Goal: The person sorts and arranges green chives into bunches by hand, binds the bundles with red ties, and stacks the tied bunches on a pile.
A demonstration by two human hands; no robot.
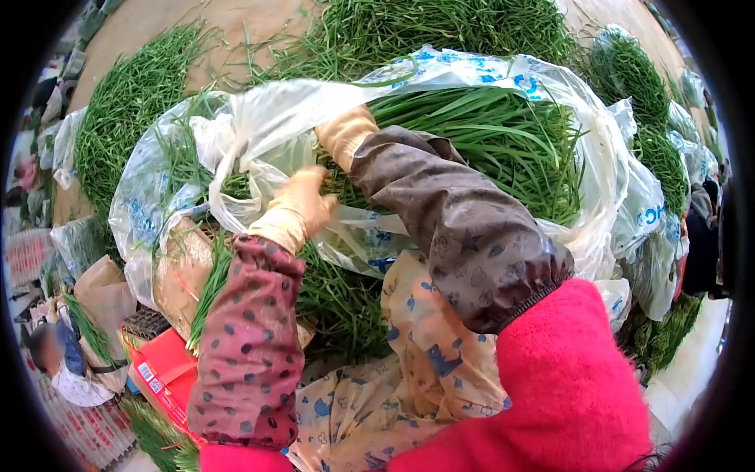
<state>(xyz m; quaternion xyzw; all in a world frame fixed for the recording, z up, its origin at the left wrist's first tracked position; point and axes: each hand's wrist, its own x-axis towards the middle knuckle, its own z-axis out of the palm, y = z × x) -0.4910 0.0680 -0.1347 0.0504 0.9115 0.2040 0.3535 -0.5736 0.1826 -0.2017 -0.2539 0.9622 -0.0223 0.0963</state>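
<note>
A clear plastic bag [605, 165] with blue print lies wide around a bundle of long green leaves, which look like garlic chives [495, 130]. My left hand [303, 206], in a cream glove and a dotted sleeve cover, has its fingers curled at the near left part of the bag, with film bunched at them. My right hand [346, 135], gloved too, reaches across to the left end of the chives inside the bag mouth. A blurred strip of white film passes over its fingers and hides them, so their grip does not show.
Loose greens are heaped at the far side [448, 31] and at the left [134, 110]. More filled bags [629, 71] stand at the right. An orange-red box [169, 374] sits at lower left, near another person [79, 377]. A patterned apron [354, 409] covers my lap.
</note>
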